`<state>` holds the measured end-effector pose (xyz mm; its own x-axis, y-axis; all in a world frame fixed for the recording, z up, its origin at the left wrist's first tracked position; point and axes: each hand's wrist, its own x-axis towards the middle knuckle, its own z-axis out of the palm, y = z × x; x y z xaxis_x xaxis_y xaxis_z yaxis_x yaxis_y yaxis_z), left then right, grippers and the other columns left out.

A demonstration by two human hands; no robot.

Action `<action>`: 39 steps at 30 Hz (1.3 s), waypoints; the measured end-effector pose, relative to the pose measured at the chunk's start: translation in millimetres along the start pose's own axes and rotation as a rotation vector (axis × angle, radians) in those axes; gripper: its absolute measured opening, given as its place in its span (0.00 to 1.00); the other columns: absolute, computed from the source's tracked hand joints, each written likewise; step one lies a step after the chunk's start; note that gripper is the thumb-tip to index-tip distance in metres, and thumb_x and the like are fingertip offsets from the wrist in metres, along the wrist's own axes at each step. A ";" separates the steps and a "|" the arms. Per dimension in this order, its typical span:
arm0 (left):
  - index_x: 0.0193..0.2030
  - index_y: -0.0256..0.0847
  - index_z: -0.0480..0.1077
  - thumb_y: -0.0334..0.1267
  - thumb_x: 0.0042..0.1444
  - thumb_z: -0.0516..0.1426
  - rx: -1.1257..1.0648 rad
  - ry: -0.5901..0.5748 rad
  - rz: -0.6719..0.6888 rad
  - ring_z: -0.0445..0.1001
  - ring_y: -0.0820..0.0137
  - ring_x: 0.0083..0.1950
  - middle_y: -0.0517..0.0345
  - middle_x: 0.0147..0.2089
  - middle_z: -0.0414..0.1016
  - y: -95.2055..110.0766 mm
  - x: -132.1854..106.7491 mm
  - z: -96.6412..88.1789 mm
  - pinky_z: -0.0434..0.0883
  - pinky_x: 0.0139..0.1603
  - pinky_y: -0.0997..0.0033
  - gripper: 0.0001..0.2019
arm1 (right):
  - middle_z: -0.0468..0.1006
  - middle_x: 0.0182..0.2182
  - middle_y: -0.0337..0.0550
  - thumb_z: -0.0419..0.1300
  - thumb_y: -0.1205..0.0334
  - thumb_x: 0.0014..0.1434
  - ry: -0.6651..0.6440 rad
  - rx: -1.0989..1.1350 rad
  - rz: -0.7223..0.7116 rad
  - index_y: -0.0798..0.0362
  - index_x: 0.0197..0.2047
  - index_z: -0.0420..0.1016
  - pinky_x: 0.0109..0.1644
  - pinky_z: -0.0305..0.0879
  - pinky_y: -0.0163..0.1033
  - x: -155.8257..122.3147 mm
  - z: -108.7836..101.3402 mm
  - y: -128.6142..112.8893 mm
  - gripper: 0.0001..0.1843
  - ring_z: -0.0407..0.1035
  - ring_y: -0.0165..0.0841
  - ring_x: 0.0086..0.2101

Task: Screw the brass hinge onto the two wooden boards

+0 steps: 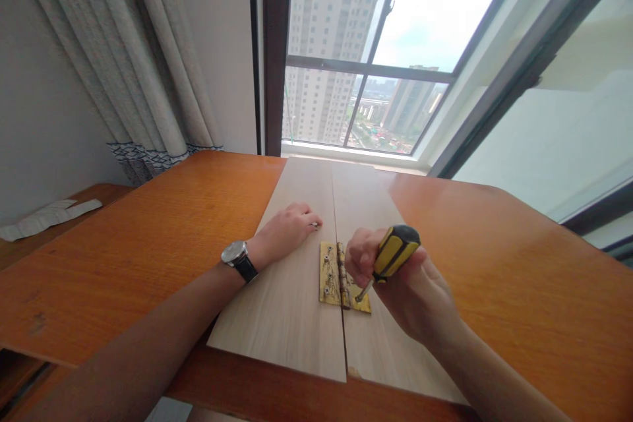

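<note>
Two pale wooden boards [291,303] lie side by side on an orange-brown table [148,250]. A brass hinge [330,271] spans the seam between them. My right hand [395,277] is closed round a yellow and black screwdriver [394,252], its tip down on the hinge's right leaf. My left hand [287,232], with a wristwatch [239,259] on the wrist, rests on the left board just left of the hinge, fingers curled and pinching something small and metallic that I cannot make out.
A large window [366,53] with dark frames rises behind the table, tall buildings outside. Grey curtains [133,59] hang at the left. A folded white cloth [47,216] lies on a lower ledge at far left.
</note>
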<state>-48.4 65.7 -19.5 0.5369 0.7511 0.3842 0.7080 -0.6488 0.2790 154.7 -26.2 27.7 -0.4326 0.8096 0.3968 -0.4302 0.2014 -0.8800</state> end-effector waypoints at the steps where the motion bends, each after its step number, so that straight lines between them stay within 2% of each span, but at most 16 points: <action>1: 0.48 0.40 0.78 0.31 0.69 0.54 0.001 -0.001 -0.001 0.74 0.63 0.52 0.51 0.47 0.76 -0.2 0.2 0.3 0.72 0.59 0.61 0.10 | 0.71 0.29 0.40 0.58 0.38 0.65 0.000 0.017 0.008 0.52 0.35 0.80 0.34 0.59 0.38 0.3 0.3 -0.3 0.25 0.65 0.30 0.28; 5: 0.47 0.40 0.78 0.31 0.69 0.54 -0.006 0.001 0.003 0.73 0.64 0.52 0.52 0.47 0.76 -1.5 0.6 1.3 0.72 0.59 0.62 0.10 | 0.68 0.22 0.36 0.56 0.40 0.67 0.008 0.046 0.038 0.50 0.44 0.83 0.31 0.55 0.37 2.7 0.5 -0.4 0.24 0.59 0.28 0.24; 8: 0.47 0.40 0.78 0.31 0.68 0.55 -0.012 0.005 -0.001 0.74 0.65 0.51 0.52 0.47 0.76 -2.3 0.5 1.9 0.72 0.58 0.63 0.10 | 0.65 0.22 0.34 0.55 0.40 0.68 0.026 0.051 0.046 0.48 0.51 0.81 0.30 0.52 0.36 4.0 2.6 -0.2 0.24 0.54 0.27 0.22; 12: 0.47 0.41 0.78 0.31 0.68 0.55 -0.010 0.010 -0.001 0.74 0.65 0.50 0.53 0.47 0.76 -2.3 0.2 1.9 0.72 0.57 0.63 0.09 | 0.59 0.20 0.31 0.51 0.40 0.69 0.008 0.089 0.077 0.46 0.51 0.78 0.28 0.48 0.36 3.9 8.0 -1.9 0.23 0.48 0.27 0.21; 17: 0.48 0.41 0.78 0.31 0.69 0.55 0.001 0.005 0.001 0.73 0.64 0.51 0.52 0.46 0.76 -0.9 0.3 0.5 0.71 0.58 0.62 0.10 | 0.50 0.18 0.29 0.48 0.46 0.73 -0.032 0.132 0.119 0.46 0.45 0.75 0.28 0.43 0.37 3.8 12.0 -5.8 0.19 0.43 0.27 0.21; 19: 0.48 0.41 0.78 0.31 0.68 0.55 0.004 0.005 -0.001 0.74 0.64 0.51 0.52 0.47 0.76 -0.5 0.2 0.0 0.72 0.58 0.62 0.10 | 0.49 0.19 0.29 0.47 0.40 0.72 -0.043 0.142 0.120 0.46 0.44 0.74 0.29 0.43 0.37 3.4 10.7 -6.7 0.22 0.42 0.28 0.21; 22: 0.48 0.41 0.78 0.31 0.68 0.56 0.007 0.013 0.000 0.74 0.64 0.51 0.53 0.47 0.76 -0.2 -0.3 -0.2 0.72 0.57 0.62 0.09 | 0.50 0.20 0.28 0.54 0.30 0.62 -0.053 0.107 0.084 0.45 0.46 0.70 0.30 0.43 0.37 2.2 5.2 -5.9 0.27 0.42 0.28 0.22; 25: 0.48 0.40 0.78 0.31 0.68 0.56 0.009 0.011 0.003 0.74 0.64 0.51 0.52 0.47 0.76 0.1 -0.5 0.0 0.72 0.58 0.62 0.09 | 0.54 0.21 0.27 0.62 0.38 0.62 -0.080 0.060 0.050 0.44 0.42 0.66 0.29 0.43 0.36 1.7 -1.6 -2.8 0.20 0.44 0.27 0.22; 28: 0.48 0.40 0.78 0.30 0.68 0.56 0.021 0.002 0.000 0.74 0.63 0.51 0.52 0.47 0.76 0.5 -0.3 -0.3 0.73 0.58 0.62 0.10 | 0.61 0.20 0.27 0.63 0.42 0.63 -0.104 0.023 0.028 0.45 0.41 0.65 0.28 0.46 0.35 2.0 -5.9 0.5 0.17 0.50 0.26 0.21; 32: 0.48 0.40 0.78 0.30 0.68 0.55 0.023 0.001 0.014 0.74 0.64 0.52 0.52 0.47 0.76 1.0 -0.1 -1.4 0.72 0.59 0.62 0.10 | 0.72 0.26 0.31 0.64 0.41 0.61 -0.094 0.016 0.005 0.46 0.42 0.71 0.28 0.52 0.34 1.8 -7.3 3.4 0.18 0.59 0.24 0.21; 36: 0.48 0.40 0.78 0.30 0.68 0.54 0.023 -0.004 0.008 0.74 0.63 0.51 0.52 0.47 0.76 -0.1 -0.1 -0.8 0.72 0.58 0.61 0.11 | 0.73 0.27 0.36 0.60 0.39 0.64 -0.077 0.020 0.023 0.49 0.41 0.78 0.28 0.56 0.34 1.3 -5.6 3.7 0.22 0.64 0.26 0.23; 39: 0.48 0.41 0.78 0.30 0.68 0.55 0.014 0.003 0.003 0.74 0.63 0.52 0.52 0.48 0.76 -1.8 0.4 1.1 0.72 0.59 0.61 0.11 | 0.69 0.23 0.36 0.57 0.39 0.66 -0.063 0.080 0.068 0.52 0.37 0.79 0.27 0.55 0.34 2.5 -2.4 1.4 0.24 0.61 0.25 0.21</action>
<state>-48.9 67.3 -20.8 0.5375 0.7491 0.3872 0.7130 -0.6489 0.2655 155.0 -22.5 26.8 -0.5105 0.7832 0.3550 -0.4590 0.1009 -0.8827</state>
